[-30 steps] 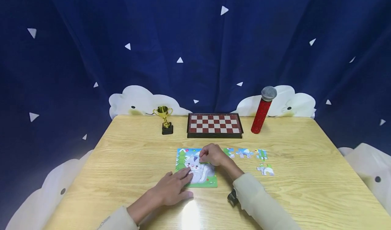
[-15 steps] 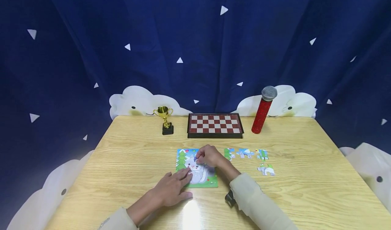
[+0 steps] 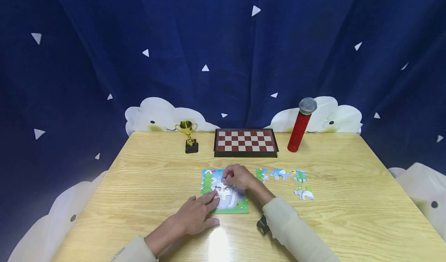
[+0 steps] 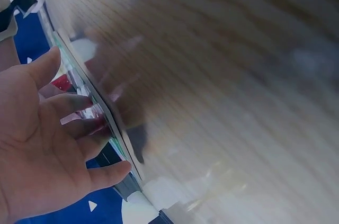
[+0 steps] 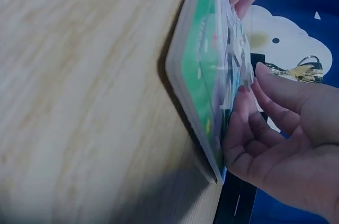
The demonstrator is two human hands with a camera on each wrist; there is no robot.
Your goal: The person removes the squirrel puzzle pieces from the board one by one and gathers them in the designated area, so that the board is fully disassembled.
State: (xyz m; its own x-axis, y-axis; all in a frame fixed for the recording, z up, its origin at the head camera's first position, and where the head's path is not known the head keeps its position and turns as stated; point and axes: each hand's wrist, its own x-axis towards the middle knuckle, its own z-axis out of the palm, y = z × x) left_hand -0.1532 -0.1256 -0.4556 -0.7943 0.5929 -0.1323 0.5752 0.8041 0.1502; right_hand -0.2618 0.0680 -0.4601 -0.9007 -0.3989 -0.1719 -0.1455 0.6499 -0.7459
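Observation:
A jigsaw puzzle (image 3: 240,208) with a white squirrel among green trees lies flat in a board near the middle of the table. My right hand (image 3: 238,177) is over its upper right part. Between thumb and fingers it pinches a puzzle piece (image 5: 246,62) from the squirrel's face, which stands tilted up from the picture in the right wrist view. My left hand (image 3: 200,213) rests with fingers stretched over the lower left of the puzzle, fingertips near the squirrel's chin. In the left wrist view its fingers (image 4: 111,175) spread along the board's edge.
Right of the board lie several loose puzzle pieces (image 3: 280,174). Behind it stand a gold trophy cup (image 3: 189,132), a red and white checkered game board (image 3: 245,141) and a red microphone (image 3: 299,128). A dark blue curtain (image 3: 223,41) hangs behind the table (image 3: 150,177).
My right hand has shifted slightly left over the puzzle, and the squirrel-face piece has tilted up out of the picture. My left hand has stayed in place.

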